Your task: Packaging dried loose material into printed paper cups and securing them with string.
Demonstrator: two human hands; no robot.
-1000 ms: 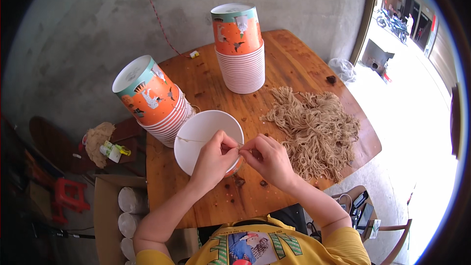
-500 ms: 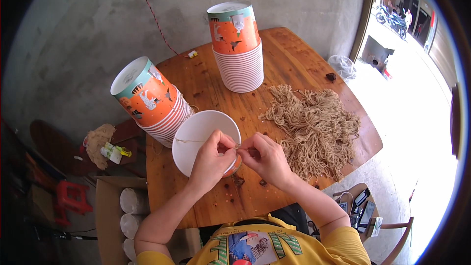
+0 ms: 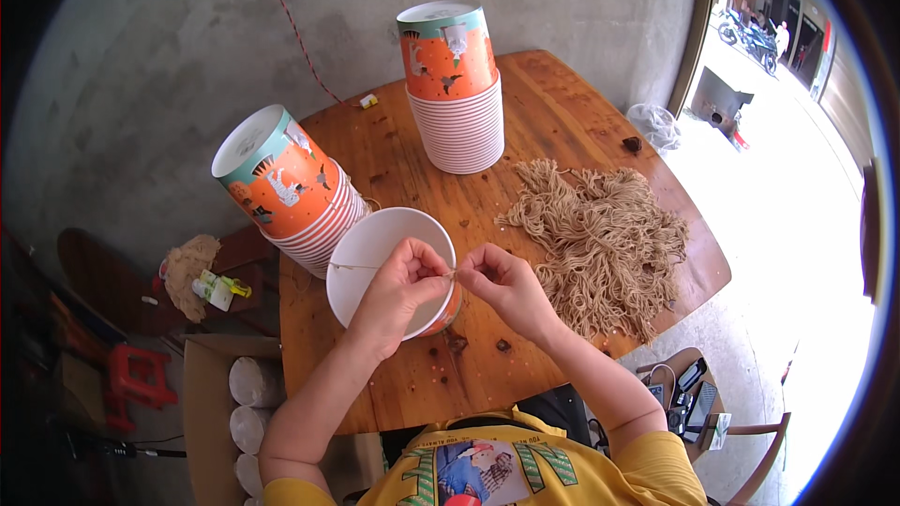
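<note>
A paper bucket (image 3: 382, 229), white inside and orange outside, stands on the table in front of me, its mouth tilted toward me. Beige string (image 3: 352, 267) runs across the mouth from the left rim to my fingers. At the right rim, my left hand (image 3: 401, 289) pinches the string between thumb and fingers. Close beside it, my right hand (image 3: 508, 285) pinches the same string, fingertips almost touching the left ones. Whether there is a knot between them is too small to tell. To the right lies a loose heap of beige strings (image 3: 600, 248).
On the wooden table (image 3: 544, 103), a leaning stack of paper buckets (image 3: 286, 178) stands at left and an upright stack (image 3: 454, 70) at the back. A cardboard box (image 3: 208, 412) with white cylinders sits lower left, near a red stool (image 3: 141, 375). A clear plastic bag (image 3: 654, 127) lies at right.
Both hands have risen slightly at the bucket's right rim, still pinching the string. The bucket has shifted a little, and more of its orange side shows below my fingers.
</note>
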